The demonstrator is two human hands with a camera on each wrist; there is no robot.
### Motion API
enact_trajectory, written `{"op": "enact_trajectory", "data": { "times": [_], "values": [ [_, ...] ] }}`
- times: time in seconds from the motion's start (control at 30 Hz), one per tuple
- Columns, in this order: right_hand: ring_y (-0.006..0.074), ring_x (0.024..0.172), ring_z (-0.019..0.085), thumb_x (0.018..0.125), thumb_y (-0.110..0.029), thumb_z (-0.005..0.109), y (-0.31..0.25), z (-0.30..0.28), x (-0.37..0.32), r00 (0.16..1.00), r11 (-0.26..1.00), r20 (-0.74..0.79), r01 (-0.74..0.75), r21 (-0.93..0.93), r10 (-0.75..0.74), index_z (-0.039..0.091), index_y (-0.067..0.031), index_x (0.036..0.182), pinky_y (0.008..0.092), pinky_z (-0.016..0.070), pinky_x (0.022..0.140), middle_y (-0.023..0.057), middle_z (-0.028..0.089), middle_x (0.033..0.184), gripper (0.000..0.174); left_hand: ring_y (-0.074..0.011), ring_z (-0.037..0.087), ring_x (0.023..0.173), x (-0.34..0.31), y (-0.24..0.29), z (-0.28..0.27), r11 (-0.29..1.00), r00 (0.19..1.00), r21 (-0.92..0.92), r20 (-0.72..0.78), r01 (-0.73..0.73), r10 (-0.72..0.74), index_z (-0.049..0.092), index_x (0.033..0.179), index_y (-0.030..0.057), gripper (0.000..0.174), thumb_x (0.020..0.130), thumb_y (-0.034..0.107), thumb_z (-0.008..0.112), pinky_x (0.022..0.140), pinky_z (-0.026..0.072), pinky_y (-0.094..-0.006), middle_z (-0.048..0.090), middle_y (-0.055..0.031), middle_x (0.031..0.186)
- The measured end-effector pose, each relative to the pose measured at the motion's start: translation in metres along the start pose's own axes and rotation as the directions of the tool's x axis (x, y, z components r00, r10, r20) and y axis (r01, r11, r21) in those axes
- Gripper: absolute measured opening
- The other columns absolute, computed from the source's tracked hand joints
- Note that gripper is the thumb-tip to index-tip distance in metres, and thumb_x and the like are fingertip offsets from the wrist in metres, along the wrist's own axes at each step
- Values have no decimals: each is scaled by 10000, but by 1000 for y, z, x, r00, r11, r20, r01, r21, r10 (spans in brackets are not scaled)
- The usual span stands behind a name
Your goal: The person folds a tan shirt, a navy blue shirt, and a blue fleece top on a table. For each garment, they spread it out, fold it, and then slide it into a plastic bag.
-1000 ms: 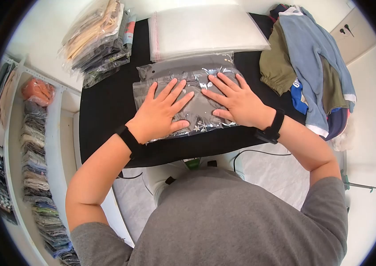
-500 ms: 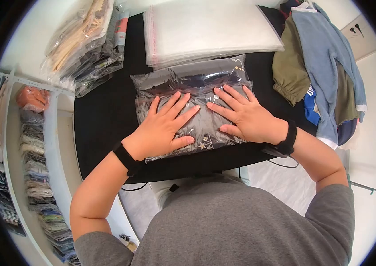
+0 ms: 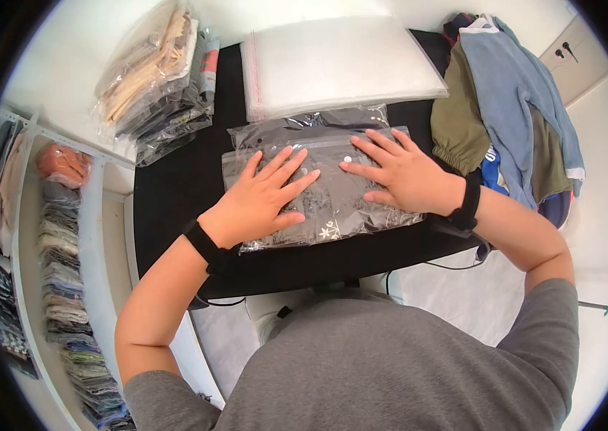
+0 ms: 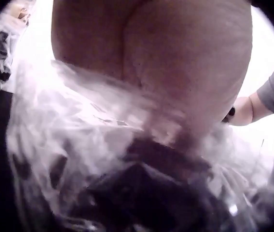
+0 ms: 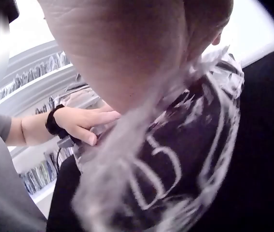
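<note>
A dark garment in a clear plastic bag [image 3: 329, 188] lies flat near the table's front edge, a small white flower print showing through. The left hand [image 3: 257, 197] rests on its left half, fingers spread. On the right half lies the right hand [image 3: 408, 172], its fingers also spread, beside a small white dot on the bag. In the left wrist view, the palm [image 4: 175, 63] is over crinkled plastic [image 4: 79, 169]. White curved lines show on the dark bagged garment [image 5: 190, 140] in the right wrist view, under the right hand [image 5: 122, 48].
Behind the bag lies a stack of clear plastic bags [image 3: 347, 65]. Bagged clothes [image 3: 160, 79] are piled at the back left. Loose blue and olive clothes [image 3: 519, 93] lie at the right edge of the black table [image 3: 182, 208]. Shelves with bagged clothes [image 3: 63, 287] stand at the left.
The head view has shifted. The right hand has moved a little outward and up along the bag, showing more of its middle; the bag's surface looks flatter there. The left hand remains on the bag.
</note>
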State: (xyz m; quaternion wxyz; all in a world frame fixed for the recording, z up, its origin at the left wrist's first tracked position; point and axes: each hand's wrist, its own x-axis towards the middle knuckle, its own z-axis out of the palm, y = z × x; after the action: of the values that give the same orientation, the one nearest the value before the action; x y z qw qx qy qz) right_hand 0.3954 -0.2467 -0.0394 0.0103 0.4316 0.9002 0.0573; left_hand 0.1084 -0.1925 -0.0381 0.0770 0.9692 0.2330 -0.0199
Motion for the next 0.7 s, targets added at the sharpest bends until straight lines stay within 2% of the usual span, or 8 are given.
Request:
{"op": "enact_trajectory", "data": {
  "times": [0.07,0.2,0.37,0.4,0.7],
  "values": [
    [299,1331,304,873,-462,521,10,2,2,999,999,-28,34,-13,-34,372,-264,1385,512,238,1062,113,328,1436,569,-322,173,1386,2,-4,-8,976,996,202,-20,-80,86,314,1415,160,664,866,471,520,1084,172,-548,214,-144,1490],
    [295,1330,311,881,-476,503,22,7,7,994,995,-40,104,-8,-104,378,-274,1383,513,247,1058,119,340,1430,555,-330,176,1383,6,-17,-4,975,992,192,-33,-115,124,326,1410,160,658,865,472,522,1081,182,-547,232,-155,1481],
    [329,1342,273,895,-460,491,29,19,10,997,986,14,76,151,-79,351,-256,1401,534,213,1071,131,294,1452,564,-371,144,1383,14,-31,8,997,998,-49,40,-55,57,302,1423,163,672,871,485,509,1088,157,-550,183,-174,1493],
    [340,1350,250,893,-460,495,30,19,11,997,981,28,64,182,-70,355,-250,1400,535,194,1079,136,286,1453,566,-377,126,1387,15,-33,9,996,997,-79,66,-42,47,291,1429,166,676,873,484,507,1091,123,-560,164,-172,1500],
    [343,1349,242,885,-449,511,32,24,19,995,958,94,15,285,-44,372,-249,1391,552,189,1072,137,298,1442,562,-362,97,1396,23,-43,8,975,987,-221,160,5,31,293,1429,173,683,859,465,531,1090,77,-573,160,-158,1503]
  ]
}}
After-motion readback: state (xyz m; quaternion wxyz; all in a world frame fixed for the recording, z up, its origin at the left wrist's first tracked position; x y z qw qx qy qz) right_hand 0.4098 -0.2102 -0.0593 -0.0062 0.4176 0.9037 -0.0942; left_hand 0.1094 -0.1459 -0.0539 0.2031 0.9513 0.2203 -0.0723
